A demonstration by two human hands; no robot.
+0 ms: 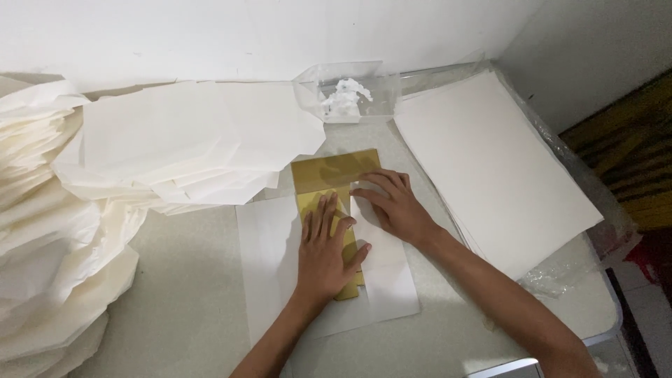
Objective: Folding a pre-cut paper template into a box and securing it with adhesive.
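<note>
A gold rectangular board [334, 170] lies on a white paper sheet [269, 259] in the middle of the table. My left hand [324, 250] presses flat on the lower part of the gold board, fingers spread. My right hand [393, 205] rests beside it, fingers laid over a folded white flap [383, 266] at the board's right edge. Neither hand grips anything; both press down.
A thick stack of white sheets [493, 168] on clear plastic sits at the right. Heaps of folded white paper [189, 143] cover the back left, and more pile up at the far left [49, 238]. A clear plastic tub with white paste [346, 94] stands by the wall.
</note>
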